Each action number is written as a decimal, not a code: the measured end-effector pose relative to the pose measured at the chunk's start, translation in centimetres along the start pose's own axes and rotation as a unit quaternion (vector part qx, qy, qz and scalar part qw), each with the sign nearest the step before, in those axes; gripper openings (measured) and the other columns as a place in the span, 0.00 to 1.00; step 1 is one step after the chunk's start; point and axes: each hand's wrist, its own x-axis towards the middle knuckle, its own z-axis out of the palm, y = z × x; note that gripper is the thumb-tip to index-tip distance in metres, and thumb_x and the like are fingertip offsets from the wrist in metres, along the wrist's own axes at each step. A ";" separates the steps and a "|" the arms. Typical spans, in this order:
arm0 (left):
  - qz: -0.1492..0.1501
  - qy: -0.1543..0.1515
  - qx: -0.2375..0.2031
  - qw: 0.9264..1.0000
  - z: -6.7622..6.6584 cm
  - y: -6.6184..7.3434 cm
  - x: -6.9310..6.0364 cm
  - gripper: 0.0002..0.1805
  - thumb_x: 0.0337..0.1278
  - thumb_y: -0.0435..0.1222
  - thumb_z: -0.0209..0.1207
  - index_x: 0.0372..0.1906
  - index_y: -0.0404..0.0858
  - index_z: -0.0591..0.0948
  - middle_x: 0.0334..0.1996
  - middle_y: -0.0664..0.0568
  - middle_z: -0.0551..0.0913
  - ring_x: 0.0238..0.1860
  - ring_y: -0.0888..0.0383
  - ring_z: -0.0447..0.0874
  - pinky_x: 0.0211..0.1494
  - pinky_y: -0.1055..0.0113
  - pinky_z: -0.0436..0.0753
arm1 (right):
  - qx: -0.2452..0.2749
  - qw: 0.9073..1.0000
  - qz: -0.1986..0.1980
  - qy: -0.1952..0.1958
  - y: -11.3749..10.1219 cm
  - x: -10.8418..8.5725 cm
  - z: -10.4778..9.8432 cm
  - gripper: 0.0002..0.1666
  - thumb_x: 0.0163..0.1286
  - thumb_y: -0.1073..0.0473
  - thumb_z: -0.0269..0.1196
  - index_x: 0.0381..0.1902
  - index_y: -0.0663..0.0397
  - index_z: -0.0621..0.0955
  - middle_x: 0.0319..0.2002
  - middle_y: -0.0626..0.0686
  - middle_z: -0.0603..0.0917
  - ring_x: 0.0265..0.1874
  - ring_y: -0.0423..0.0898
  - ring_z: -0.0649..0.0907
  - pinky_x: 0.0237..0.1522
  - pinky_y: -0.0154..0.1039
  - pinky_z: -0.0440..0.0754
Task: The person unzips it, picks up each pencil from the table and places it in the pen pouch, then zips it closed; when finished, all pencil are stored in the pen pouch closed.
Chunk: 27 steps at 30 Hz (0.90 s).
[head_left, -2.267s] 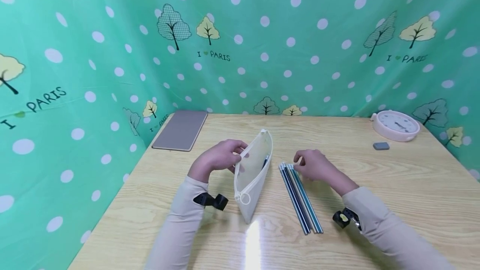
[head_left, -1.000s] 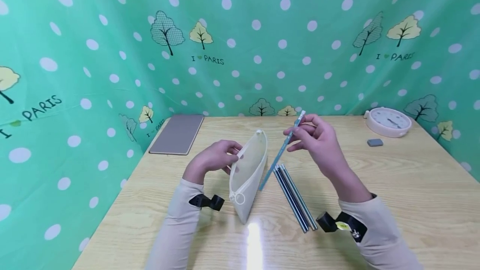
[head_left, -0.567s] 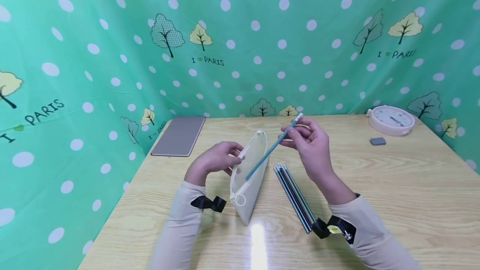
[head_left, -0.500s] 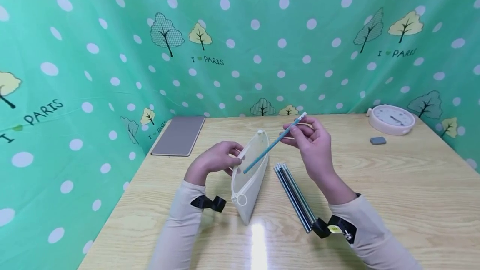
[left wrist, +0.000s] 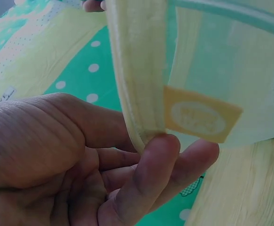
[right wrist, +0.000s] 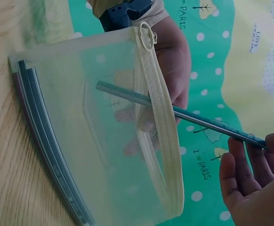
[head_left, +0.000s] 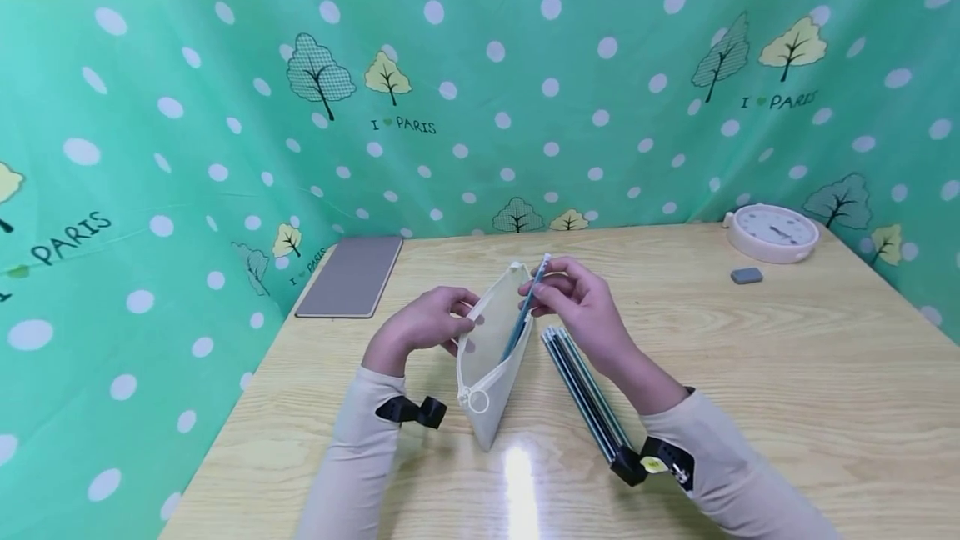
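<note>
My left hand pinches the far-left rim of a pale, see-through zip pencil pouch, keeping its mouth spread. In the left wrist view, thumb and fingers grip the cream edge beside a yellow label. My right hand pinches a blue-green pencil near its white-tipped top end. That pencil slants down through the mouth, its lower end inside the pouch. Through the mesh in the right wrist view, other dark pencils lie along the pouch's bottom. Right of the pouch, a bunch of several pencils rests on the table.
A grey notebook lies at the back left of the wooden table. At the back right sit a pink-rimmed clock and a small grey eraser. A green dotted curtain hangs behind.
My right hand has picked a blue-green pencil from the bunch, lifted it, then moved left and lowered its end into the pouch. The left hand keeps its hold on the rim.
</note>
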 end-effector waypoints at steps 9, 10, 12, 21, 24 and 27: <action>-0.009 -0.011 0.011 1.000 -0.1 0.0 0.0 0.18 0.72 0.26 0.53 0.62 0.22 0.74 0.48 0.36 0.85 0.27 0.57 0.86 0.34 0.61 0.91 | -0.049 0.996 0.055 -0.057 1.3 0.2 0.0 0.09 0.77 0.69 0.57 0.47 0.75 0.75 0.42 0.69 0.88 0.32 0.39 0.86 0.37 0.34 0.88; -0.008 -0.011 0.009 1.000 0.0 -0.1 0.0 0.18 0.72 0.26 0.52 0.62 0.22 0.74 0.48 0.36 0.86 0.27 0.57 0.86 0.34 0.61 0.91 | -0.052 0.995 0.062 -0.062 1.5 0.2 0.1 0.08 0.77 0.69 0.57 0.46 0.74 0.75 0.42 0.69 0.88 0.32 0.39 0.86 0.37 0.34 0.88; -0.005 -0.012 0.006 1.000 0.0 -0.2 0.0 0.18 0.71 0.25 0.51 0.61 0.22 0.74 0.48 0.37 0.86 0.27 0.56 0.86 0.34 0.60 0.91 | -0.051 0.994 0.073 -0.071 1.7 0.2 0.1 0.07 0.76 0.69 0.58 0.44 0.73 0.76 0.42 0.70 0.88 0.32 0.39 0.87 0.37 0.33 0.87; 0.001 -0.009 0.012 1.000 0.3 -0.4 0.0 0.18 0.69 0.24 0.50 0.60 0.23 0.75 0.47 0.38 0.86 0.25 0.57 0.85 0.33 0.61 0.91 | -0.078 0.989 0.093 -0.088 2.0 -0.1 0.1 0.12 0.77 0.67 0.58 0.48 0.77 0.78 0.41 0.64 0.88 0.34 0.43 0.88 0.37 0.33 0.88; 0.007 -0.007 0.014 1.000 0.3 -0.3 0.1 0.16 0.70 0.24 0.50 0.59 0.23 0.76 0.47 0.38 0.86 0.25 0.57 0.85 0.33 0.61 0.91 | -0.098 0.987 0.086 -0.093 2.0 -0.1 0.0 0.13 0.76 0.67 0.59 0.49 0.78 0.79 0.39 0.60 0.87 0.33 0.44 0.88 0.35 0.34 0.87; 0.007 -0.004 0.017 1.000 0.2 -0.3 0.1 0.16 0.70 0.24 0.50 0.59 0.24 0.76 0.47 0.38 0.87 0.26 0.57 0.85 0.33 0.61 0.91 | -0.121 0.984 0.083 -0.097 2.0 0.0 0.0 0.13 0.75 0.67 0.60 0.49 0.76 0.81 0.36 0.61 0.88 0.31 0.43 0.86 0.28 0.32 0.82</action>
